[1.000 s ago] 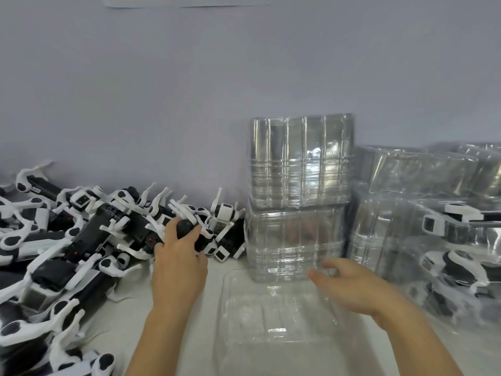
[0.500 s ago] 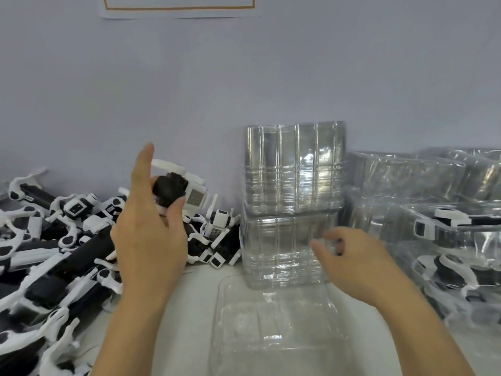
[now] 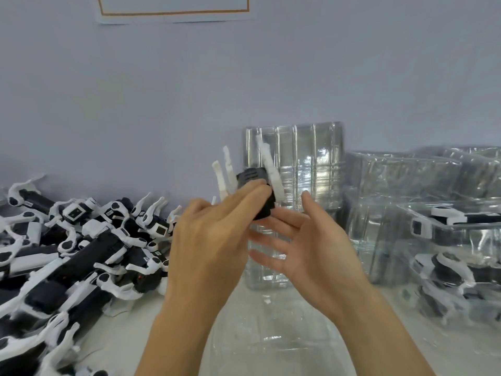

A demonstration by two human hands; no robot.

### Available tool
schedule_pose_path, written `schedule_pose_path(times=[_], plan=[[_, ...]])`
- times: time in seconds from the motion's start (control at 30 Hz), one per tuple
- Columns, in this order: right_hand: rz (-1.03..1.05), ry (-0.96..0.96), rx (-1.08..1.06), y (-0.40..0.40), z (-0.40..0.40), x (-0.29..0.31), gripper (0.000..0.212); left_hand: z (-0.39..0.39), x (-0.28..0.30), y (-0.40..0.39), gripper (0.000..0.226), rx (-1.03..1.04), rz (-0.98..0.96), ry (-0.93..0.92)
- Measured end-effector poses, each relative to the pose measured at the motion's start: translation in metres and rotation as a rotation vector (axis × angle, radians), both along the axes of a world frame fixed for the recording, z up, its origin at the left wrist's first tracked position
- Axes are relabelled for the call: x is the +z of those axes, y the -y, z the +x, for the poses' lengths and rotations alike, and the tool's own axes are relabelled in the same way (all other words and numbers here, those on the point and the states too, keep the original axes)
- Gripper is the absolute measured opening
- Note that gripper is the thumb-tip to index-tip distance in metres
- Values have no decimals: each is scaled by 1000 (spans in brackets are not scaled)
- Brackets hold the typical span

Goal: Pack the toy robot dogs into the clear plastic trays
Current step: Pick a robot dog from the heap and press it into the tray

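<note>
left hand (image 3: 208, 240) grips a black-and-white toy robot dog (image 3: 254, 185), open right hand (image 3: 306, 245) should steady it legs-up over the empty clear plastic tray (image 3: 271, 343).

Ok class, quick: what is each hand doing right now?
Left hand: grips a toy robot dog.
Right hand: open, fingers straight beside the dog.

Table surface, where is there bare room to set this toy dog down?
Bare table shows only in a strip between the pile of toy robot dogs on the left and the empty clear tray in front. The right is crowded with packed trays, the back with stacked trays. The left hand holds the toy dog.
</note>
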State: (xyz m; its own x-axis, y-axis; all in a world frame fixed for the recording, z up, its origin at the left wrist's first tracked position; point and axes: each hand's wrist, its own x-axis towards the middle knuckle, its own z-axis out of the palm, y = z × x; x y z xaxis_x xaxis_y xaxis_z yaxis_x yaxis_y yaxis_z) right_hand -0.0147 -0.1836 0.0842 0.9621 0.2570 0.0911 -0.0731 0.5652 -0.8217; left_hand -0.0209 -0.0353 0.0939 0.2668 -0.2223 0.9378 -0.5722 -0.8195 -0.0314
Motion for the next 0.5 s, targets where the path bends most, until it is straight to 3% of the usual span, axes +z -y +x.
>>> schedule_pose_path(times=[0.13,0.23,0.37,0.5], plan=[[122,85,49,2,-1,4,56,-5,4,15,42,-71,30,44],[206,105,44,11,-1,8,59,-5,1,27,46,-145,70,-33],[213,15,-135,27,4,7,55,-8,-7,38,47,-227,190,-339],[-113,96,-467,43,8,0,36,-8,-7,30,44,-258,192,-672]])
